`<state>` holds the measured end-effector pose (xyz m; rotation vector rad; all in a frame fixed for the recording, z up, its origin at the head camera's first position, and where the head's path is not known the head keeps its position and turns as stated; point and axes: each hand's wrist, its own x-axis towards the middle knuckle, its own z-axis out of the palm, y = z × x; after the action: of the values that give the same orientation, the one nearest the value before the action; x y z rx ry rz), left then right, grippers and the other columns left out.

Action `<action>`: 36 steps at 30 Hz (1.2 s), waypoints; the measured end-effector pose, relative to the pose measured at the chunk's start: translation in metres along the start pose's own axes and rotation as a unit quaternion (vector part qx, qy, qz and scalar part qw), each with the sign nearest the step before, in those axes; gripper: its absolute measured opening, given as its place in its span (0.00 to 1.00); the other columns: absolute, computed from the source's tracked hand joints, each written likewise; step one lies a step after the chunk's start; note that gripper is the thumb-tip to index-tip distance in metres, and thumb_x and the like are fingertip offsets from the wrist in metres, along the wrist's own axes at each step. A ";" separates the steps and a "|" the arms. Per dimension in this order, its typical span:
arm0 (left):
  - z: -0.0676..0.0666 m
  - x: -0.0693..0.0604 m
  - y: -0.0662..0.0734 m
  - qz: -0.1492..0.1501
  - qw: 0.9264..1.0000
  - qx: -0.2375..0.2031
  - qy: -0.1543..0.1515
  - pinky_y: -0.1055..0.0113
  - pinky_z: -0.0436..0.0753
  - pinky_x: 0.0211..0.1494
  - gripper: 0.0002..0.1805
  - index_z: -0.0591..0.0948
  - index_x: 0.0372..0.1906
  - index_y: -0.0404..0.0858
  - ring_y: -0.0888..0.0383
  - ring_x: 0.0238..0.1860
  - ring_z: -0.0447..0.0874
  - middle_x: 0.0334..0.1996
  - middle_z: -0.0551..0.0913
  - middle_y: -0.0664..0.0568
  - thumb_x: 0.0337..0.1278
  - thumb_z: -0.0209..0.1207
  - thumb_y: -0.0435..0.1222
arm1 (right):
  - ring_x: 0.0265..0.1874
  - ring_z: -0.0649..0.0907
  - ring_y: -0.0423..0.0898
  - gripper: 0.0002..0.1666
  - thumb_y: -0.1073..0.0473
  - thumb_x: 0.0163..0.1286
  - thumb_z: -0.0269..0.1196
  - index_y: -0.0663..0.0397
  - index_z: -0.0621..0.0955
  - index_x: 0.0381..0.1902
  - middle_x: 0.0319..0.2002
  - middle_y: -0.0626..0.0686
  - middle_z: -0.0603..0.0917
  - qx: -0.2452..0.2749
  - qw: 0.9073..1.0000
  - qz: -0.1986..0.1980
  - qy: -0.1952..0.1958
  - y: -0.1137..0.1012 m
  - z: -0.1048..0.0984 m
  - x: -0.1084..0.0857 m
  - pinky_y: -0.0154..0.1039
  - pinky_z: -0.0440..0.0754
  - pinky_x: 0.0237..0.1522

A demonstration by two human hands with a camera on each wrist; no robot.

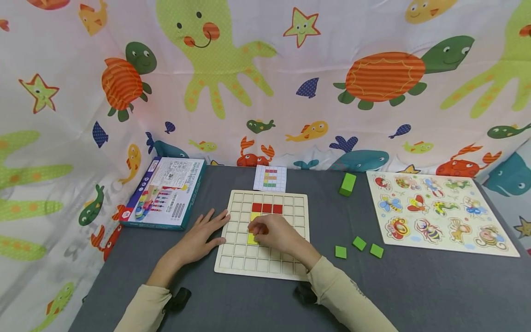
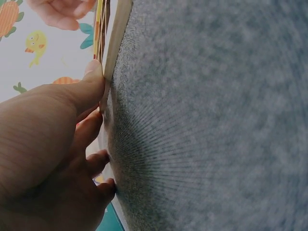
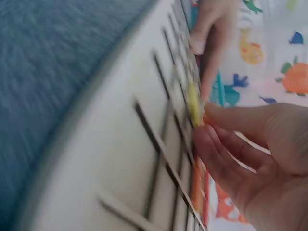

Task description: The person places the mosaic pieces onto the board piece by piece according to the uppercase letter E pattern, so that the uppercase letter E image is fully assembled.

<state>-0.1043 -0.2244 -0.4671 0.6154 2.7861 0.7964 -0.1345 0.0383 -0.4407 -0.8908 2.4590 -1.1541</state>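
A pale wooden grid board point(image 1: 236, 263) lies on the grey table. Red tiles point(image 1: 267, 208) form a row near its top, with yellow tiles point(image 1: 256, 216) below at the left. Over the board's middle, my right hand point(image 1: 275, 234) has thumb and fingers curled together at a yellow tile point(image 3: 194, 103), seeming to pinch it against the grid; the hand hides several squares. My left hand point(image 1: 199, 240) lies spread at the board's left edge, its thumb and index fingertips touching the rim and the other fingers on the table, as the left wrist view shows.
A patterned card point(image 1: 270, 178) lies behind the board. Three loose green tiles point(image 1: 340, 251) are to its right, with a green block point(image 1: 347, 184) farther back. A boxed set point(image 1: 163, 193) stands left; an animal picture board point(image 1: 439, 214) lies right. A printed curtain point(image 1: 257, 101) backs the table.
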 end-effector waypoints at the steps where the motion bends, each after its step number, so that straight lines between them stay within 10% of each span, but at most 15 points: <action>1: 0.000 0.000 0.000 0.000 1.000 0.001 -0.001 0.36 0.41 0.73 0.36 0.63 0.75 0.42 0.37 0.76 0.43 0.76 0.56 0.48 0.64 0.62 0.42 | 0.31 0.79 0.40 0.13 0.69 0.62 0.68 0.59 0.85 0.45 0.32 0.47 0.84 0.002 1.000 -0.004 -0.006 0.001 -0.004 -0.002 0.33 0.80 0.37; 24: 0.001 0.002 0.001 0.002 1.000 0.002 -0.010 0.36 0.41 0.73 0.37 0.62 0.75 0.42 0.37 0.76 0.42 0.77 0.55 0.48 0.65 0.61 0.42 | 0.40 0.84 0.47 0.22 0.67 0.59 0.71 0.61 0.82 0.53 0.39 0.50 0.85 -0.075 0.995 0.062 0.017 0.070 -0.109 -0.120 0.44 0.84 0.44; 36: 0.001 0.000 -0.003 0.009 1.000 0.001 -0.005 0.35 0.41 0.73 0.37 0.62 0.75 0.41 0.36 0.76 0.43 0.76 0.56 0.48 0.64 0.61 0.41 | 0.34 0.82 0.45 0.26 0.67 0.56 0.73 0.65 0.80 0.53 0.36 0.49 0.82 -0.038 0.997 0.048 -0.041 0.078 -0.113 -0.142 0.38 0.84 0.37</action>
<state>-0.1049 -0.2258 -0.4696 0.6429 2.7768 0.7936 -0.1128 0.2342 -0.4291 -0.8155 2.4641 -0.9776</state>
